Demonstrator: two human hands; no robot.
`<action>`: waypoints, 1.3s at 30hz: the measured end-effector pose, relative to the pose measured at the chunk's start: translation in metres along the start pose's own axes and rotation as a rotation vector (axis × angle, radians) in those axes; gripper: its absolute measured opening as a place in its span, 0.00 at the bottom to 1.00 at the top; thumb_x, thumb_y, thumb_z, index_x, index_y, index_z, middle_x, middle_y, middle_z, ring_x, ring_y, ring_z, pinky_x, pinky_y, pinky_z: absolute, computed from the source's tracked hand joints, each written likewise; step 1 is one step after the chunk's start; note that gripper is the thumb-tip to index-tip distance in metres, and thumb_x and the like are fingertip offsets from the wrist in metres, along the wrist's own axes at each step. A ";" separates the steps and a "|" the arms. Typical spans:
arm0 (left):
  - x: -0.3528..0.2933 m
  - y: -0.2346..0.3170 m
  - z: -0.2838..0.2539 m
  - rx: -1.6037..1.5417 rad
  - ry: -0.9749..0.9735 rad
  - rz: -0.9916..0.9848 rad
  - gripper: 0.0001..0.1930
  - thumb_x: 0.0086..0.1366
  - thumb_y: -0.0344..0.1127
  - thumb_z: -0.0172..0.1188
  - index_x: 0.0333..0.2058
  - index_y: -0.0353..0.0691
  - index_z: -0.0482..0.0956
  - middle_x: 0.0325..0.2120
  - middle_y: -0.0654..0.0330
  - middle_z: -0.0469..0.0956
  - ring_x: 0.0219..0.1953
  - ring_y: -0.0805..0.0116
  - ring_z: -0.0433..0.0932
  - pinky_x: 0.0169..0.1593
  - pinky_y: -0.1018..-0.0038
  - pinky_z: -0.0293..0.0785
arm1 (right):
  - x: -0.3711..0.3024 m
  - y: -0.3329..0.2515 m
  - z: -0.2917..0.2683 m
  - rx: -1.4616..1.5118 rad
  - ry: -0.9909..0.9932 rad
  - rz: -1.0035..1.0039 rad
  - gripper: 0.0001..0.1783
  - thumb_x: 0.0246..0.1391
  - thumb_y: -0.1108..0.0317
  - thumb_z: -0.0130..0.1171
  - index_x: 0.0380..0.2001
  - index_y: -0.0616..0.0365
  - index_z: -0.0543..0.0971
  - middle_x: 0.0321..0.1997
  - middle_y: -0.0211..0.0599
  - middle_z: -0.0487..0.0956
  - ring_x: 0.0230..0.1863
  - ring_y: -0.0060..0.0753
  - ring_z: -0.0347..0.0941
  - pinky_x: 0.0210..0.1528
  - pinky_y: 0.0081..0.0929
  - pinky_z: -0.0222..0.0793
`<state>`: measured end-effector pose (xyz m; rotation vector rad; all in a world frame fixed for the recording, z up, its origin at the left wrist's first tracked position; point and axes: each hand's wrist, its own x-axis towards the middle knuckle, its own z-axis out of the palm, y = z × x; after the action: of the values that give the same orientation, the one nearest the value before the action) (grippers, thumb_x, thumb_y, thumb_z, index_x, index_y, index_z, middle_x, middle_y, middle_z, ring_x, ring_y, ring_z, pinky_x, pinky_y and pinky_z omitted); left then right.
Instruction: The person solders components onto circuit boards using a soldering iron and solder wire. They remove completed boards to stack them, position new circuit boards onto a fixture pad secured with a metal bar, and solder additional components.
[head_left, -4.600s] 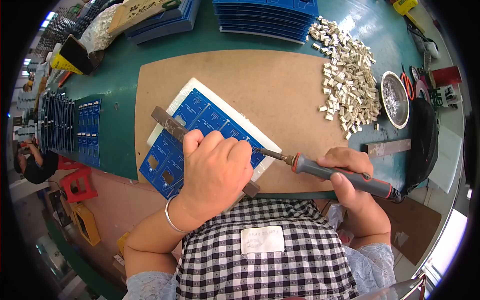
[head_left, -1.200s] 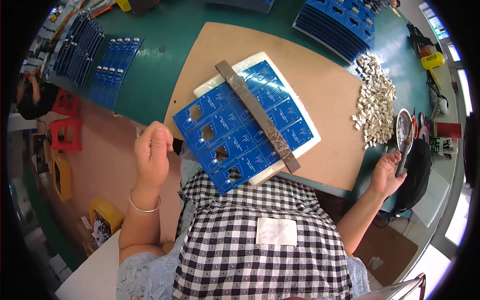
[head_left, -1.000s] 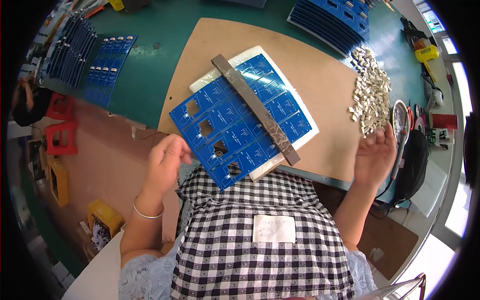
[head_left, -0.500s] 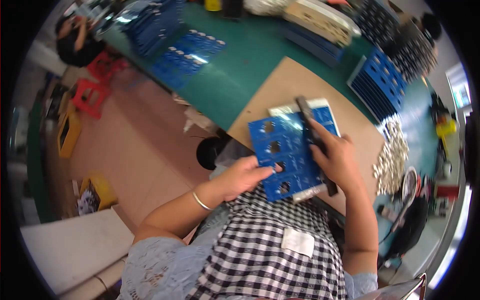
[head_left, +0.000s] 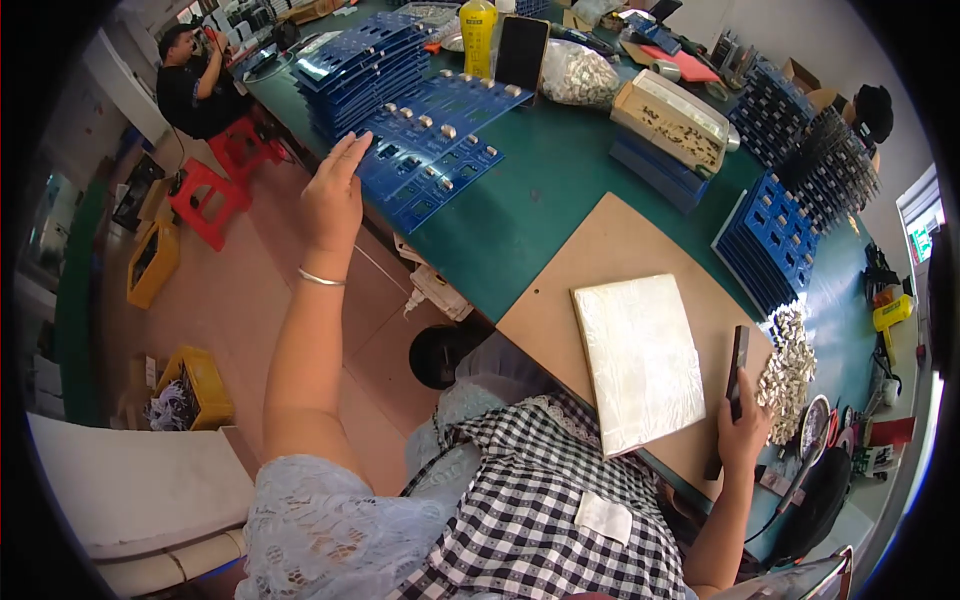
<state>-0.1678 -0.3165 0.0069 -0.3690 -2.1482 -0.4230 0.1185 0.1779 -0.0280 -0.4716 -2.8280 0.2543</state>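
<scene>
My left hand (head_left: 335, 195) reaches out at the far left, fingers stretched, beside the edge of the blue circuit boards (head_left: 430, 195) laid out on the table. Whether the fingertips touch a board is hard to tell. These boards carry small metal parts in rows. My right hand (head_left: 745, 425) is closed around a long dark bar (head_left: 739, 350) at the right side of the brown board (head_left: 610, 235). Between my hands, a pale block wrapped in clear film (head_left: 645, 360) lies on the brown board with nothing on top.
Small metal parts lie heaped (head_left: 788, 375) to the right. Stacked blue boards stand at far left (head_left: 355, 65) and right (head_left: 770, 240). Farther back are an open parts box (head_left: 670, 125), a bag of parts (head_left: 580, 75) and a yellow bottle (head_left: 478, 35). Another person (head_left: 195, 90) sits at upper left.
The blue circuit board has left the pale block and my left hand, which has swung far left to the laid-out boards. My right hand has moved right with the dark bar.
</scene>
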 end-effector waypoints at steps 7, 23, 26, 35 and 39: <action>-0.013 -0.021 0.024 -0.388 -0.098 -0.445 0.11 0.65 0.39 0.54 0.43 0.43 0.77 0.25 0.61 0.81 0.23 0.67 0.77 0.24 0.77 0.69 | -0.004 0.007 0.006 0.035 -0.084 0.077 0.32 0.47 0.70 0.58 0.60 0.42 0.69 0.23 0.41 0.72 0.27 0.41 0.66 0.38 0.35 0.64; -0.029 -0.031 0.039 -1.310 -0.467 -1.434 0.08 0.65 0.42 0.57 0.29 0.49 0.71 0.17 0.73 0.65 0.11 0.84 0.49 0.14 0.84 0.45 | -0.003 0.003 0.005 0.000 -0.112 0.088 0.31 0.50 0.67 0.56 0.60 0.42 0.68 0.27 0.47 0.76 0.31 0.45 0.70 0.44 0.37 0.65; -0.030 -0.034 0.039 -1.299 -0.531 -1.426 0.11 0.64 0.43 0.58 0.26 0.49 0.68 0.17 0.73 0.64 0.11 0.84 0.50 0.14 0.84 0.45 | -0.001 -0.006 0.002 -0.079 -0.118 0.124 0.30 0.49 0.65 0.58 0.59 0.43 0.69 0.31 0.45 0.76 0.34 0.44 0.71 0.46 0.38 0.64; -0.023 -0.057 0.038 -0.421 -0.974 -0.935 0.28 0.61 0.65 0.50 0.14 0.50 0.65 0.08 0.70 0.60 0.08 0.80 0.56 0.12 0.82 0.44 | -0.017 -0.065 -0.017 0.037 -0.131 -0.450 0.40 0.39 0.43 0.65 0.59 0.36 0.68 0.66 0.37 0.61 0.66 0.50 0.54 0.62 0.63 0.47; -0.025 -0.050 0.027 -0.381 -0.909 -0.880 0.26 0.63 0.63 0.49 0.18 0.47 0.66 0.09 0.70 0.61 0.08 0.80 0.54 0.12 0.83 0.44 | -0.024 -0.094 -0.003 0.040 -0.311 -0.535 0.45 0.38 0.39 0.64 0.62 0.29 0.63 0.70 0.31 0.53 0.69 0.50 0.47 0.61 0.75 0.38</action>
<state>-0.1936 -0.3525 -0.0364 0.2903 -3.0551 -1.3774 0.1133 0.0828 -0.0099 0.3689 -3.1022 0.2918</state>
